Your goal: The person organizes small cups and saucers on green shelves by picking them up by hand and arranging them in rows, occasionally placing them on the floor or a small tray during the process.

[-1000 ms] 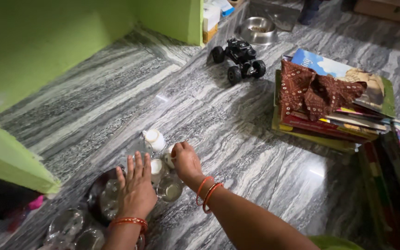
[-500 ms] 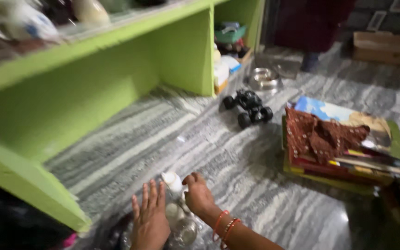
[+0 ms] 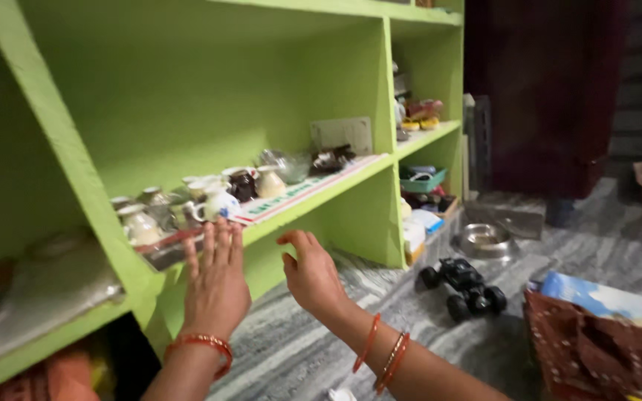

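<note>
Green shelf [image 3: 313,194] with small cups [image 3: 217,200] along its front edge, left hand [image 3: 215,286] flat, fingers spread, empty, right hand [image 3: 312,276] loosely curled, empty, toy truck [image 3: 464,287] on floor [image 3: 380,312]

Glossy ceramic cups [image 3: 217,199]; matt painted shelf [image 3: 321,197]; polished stone floor [image 3: 380,312].
</note>
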